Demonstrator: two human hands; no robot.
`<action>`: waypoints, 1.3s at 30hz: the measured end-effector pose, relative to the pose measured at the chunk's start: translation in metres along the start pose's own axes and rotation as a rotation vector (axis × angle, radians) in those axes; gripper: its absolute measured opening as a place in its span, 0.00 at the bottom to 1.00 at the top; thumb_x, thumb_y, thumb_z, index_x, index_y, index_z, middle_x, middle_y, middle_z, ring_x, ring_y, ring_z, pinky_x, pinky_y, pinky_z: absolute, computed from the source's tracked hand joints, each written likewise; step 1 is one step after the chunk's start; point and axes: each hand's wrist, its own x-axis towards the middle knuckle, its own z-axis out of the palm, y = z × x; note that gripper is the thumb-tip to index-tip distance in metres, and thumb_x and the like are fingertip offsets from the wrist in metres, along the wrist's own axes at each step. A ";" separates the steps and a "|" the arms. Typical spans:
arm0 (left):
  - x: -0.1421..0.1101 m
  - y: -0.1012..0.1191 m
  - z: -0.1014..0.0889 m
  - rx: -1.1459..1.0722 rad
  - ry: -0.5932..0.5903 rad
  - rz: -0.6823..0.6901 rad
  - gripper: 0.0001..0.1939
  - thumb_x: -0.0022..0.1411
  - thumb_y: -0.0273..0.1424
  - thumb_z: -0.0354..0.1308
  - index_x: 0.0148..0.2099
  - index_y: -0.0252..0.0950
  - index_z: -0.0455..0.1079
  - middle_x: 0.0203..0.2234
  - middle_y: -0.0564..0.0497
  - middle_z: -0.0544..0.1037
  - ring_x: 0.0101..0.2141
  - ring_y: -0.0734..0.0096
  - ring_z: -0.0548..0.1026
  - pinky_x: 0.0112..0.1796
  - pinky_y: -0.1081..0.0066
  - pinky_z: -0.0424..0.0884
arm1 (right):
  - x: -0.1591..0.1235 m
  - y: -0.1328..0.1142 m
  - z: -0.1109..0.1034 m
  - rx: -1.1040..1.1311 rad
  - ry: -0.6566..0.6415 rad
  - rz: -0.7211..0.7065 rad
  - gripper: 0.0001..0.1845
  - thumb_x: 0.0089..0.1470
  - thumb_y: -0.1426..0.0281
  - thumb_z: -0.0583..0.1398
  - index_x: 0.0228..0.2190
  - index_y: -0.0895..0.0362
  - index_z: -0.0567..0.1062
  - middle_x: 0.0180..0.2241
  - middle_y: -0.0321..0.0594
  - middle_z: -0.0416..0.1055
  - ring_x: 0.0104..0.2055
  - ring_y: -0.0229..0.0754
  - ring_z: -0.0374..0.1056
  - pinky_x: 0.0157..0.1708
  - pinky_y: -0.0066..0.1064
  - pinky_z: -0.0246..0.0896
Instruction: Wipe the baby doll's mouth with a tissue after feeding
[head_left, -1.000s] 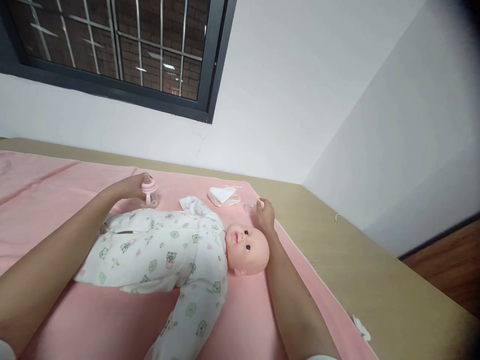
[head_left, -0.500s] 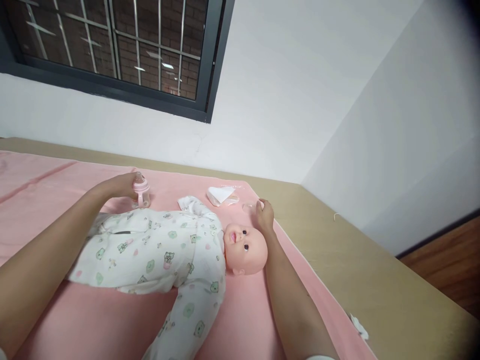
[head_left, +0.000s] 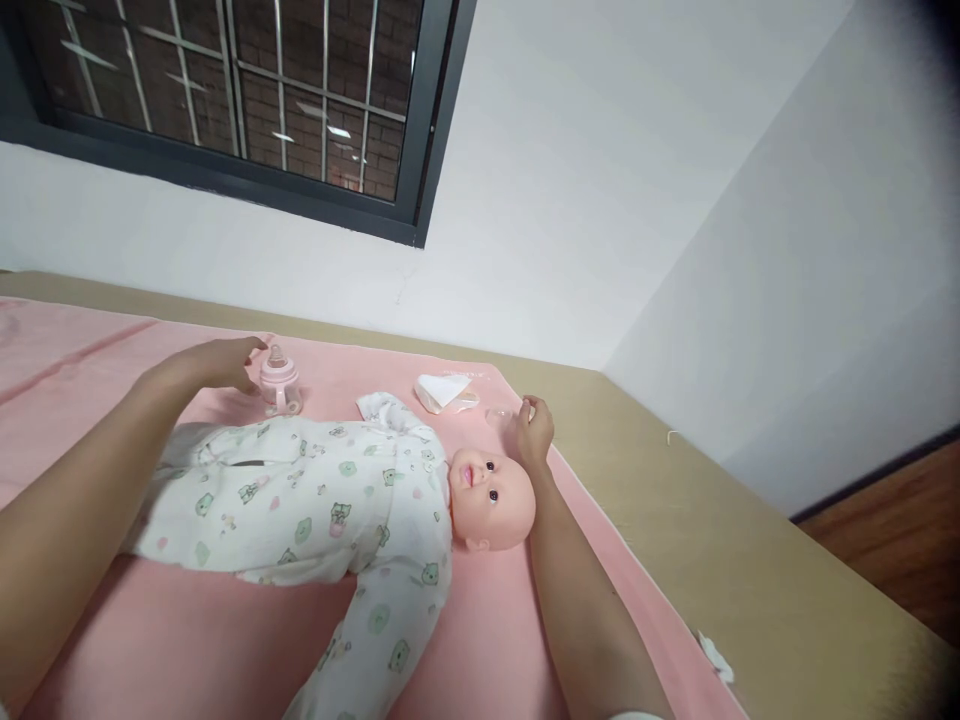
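A feeding bottle (head_left: pixel 279 382) with a pink collar, handles and clear teat stands upright on the pink sheet (head_left: pixel 225 640). My left hand (head_left: pixel 229 364) is just left of it, fingers spread and holding nothing. Beside the doll's head, my right hand (head_left: pixel 535 428) rests near a clear cap (head_left: pixel 499 416); its fingers are loosely bent and the cap lies at its left side. Between my arms, a bald doll (head_left: pixel 491 500) lies face up in a white sleepsuit (head_left: pixel 322 500) printed with green bears.
A white tissue pack (head_left: pixel 444 392) lies beyond the doll's shoulder. The sheet covers part of a wooden surface (head_left: pixel 660 500) against the white wall (head_left: pixel 525 250). A crumpled white scrap (head_left: pixel 715 656) lies at the sheet's right edge, and a barred window (head_left: pixel 255 100) is above.
My left hand has let go of the feeding bottle and drawn away to the left, leaving it standing. My right hand has shifted slightly right, away from the clear cap.
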 end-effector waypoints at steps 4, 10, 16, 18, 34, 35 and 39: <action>-0.030 0.025 -0.020 0.145 0.128 -0.098 0.38 0.56 0.42 0.60 0.65 0.30 0.57 0.56 0.33 0.70 0.52 0.40 0.70 0.47 0.55 0.67 | -0.003 -0.009 -0.003 0.072 0.076 -0.067 0.22 0.59 0.61 0.46 0.41 0.60 0.73 0.35 0.46 0.76 0.37 0.45 0.68 0.42 0.34 0.60; -0.083 0.122 -0.002 -0.065 0.261 0.441 0.24 0.64 0.45 0.52 0.57 0.39 0.68 0.53 0.48 0.75 0.49 0.57 0.74 0.48 0.63 0.68 | -0.015 -0.024 0.004 0.039 -0.149 -0.219 0.22 0.61 0.61 0.46 0.42 0.58 0.74 0.23 0.37 0.73 0.26 0.39 0.67 0.33 0.29 0.58; -0.087 0.203 0.031 -0.138 -0.104 0.759 0.18 0.64 0.35 0.51 0.53 0.38 0.72 0.48 0.49 0.78 0.44 0.62 0.76 0.41 0.69 0.69 | -0.024 -0.032 0.016 -0.014 -0.263 -0.346 0.24 0.61 0.61 0.45 0.42 0.59 0.75 0.24 0.39 0.73 0.27 0.39 0.67 0.33 0.28 0.58; -0.082 0.221 0.037 -0.114 -0.178 0.764 0.18 0.63 0.32 0.51 0.53 0.37 0.72 0.48 0.47 0.78 0.42 0.61 0.77 0.39 0.68 0.69 | -0.027 -0.033 0.018 -0.013 -0.287 -0.356 0.24 0.61 0.61 0.45 0.42 0.59 0.75 0.25 0.39 0.74 0.27 0.39 0.67 0.32 0.28 0.58; -0.008 0.278 0.096 -0.144 -0.807 0.653 0.29 0.56 0.53 0.55 0.46 0.32 0.71 0.44 0.41 0.77 0.48 0.54 0.71 0.53 0.59 0.65 | -0.036 -0.051 0.017 0.008 -0.540 -0.268 0.15 0.54 0.68 0.52 0.41 0.56 0.73 0.24 0.35 0.70 0.27 0.39 0.63 0.30 0.27 0.54; -0.007 0.278 0.100 -0.153 -0.823 0.632 0.31 0.56 0.53 0.55 0.48 0.31 0.69 0.45 0.41 0.76 0.50 0.54 0.70 0.54 0.59 0.64 | -0.035 -0.052 0.018 0.004 -0.555 -0.251 0.15 0.53 0.69 0.52 0.40 0.56 0.74 0.24 0.35 0.69 0.27 0.38 0.63 0.30 0.27 0.53; -0.002 0.280 0.114 -0.209 -0.869 0.565 0.34 0.52 0.54 0.58 0.51 0.33 0.65 0.46 0.42 0.75 0.52 0.53 0.69 0.54 0.58 0.65 | -0.036 -0.055 0.018 0.107 -0.668 -0.187 0.13 0.52 0.68 0.53 0.38 0.55 0.74 0.22 0.32 0.66 0.27 0.37 0.61 0.30 0.27 0.53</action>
